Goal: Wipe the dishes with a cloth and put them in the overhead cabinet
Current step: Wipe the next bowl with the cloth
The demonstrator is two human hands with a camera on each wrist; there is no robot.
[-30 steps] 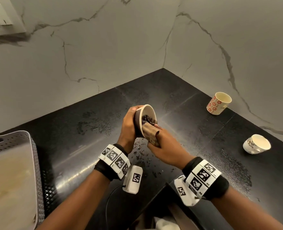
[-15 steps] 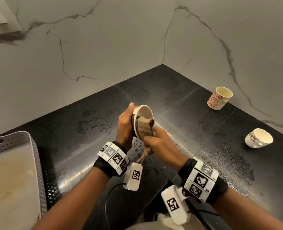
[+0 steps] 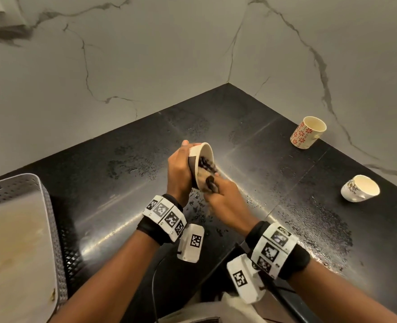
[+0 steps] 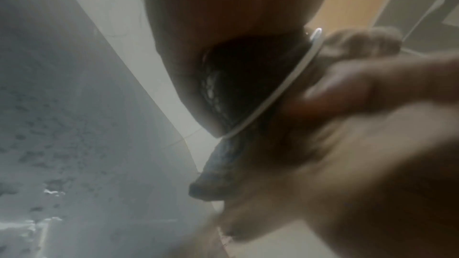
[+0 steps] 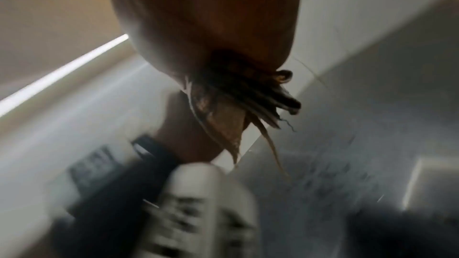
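While the left hand (image 3: 179, 173) grips the cup (image 3: 201, 157) above the counter (image 3: 123, 183) — cream rim, dark brown outside, tipped sideways — the right hand (image 3: 225, 203) clenches a tan cloth (image 3: 207, 176) stuffed into its mouth.

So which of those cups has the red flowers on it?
The tall mug farthest back by the wall, standing on the black counter. The low cup nearer on the right has a dark pattern; the one being wiped is cream and dark brown.
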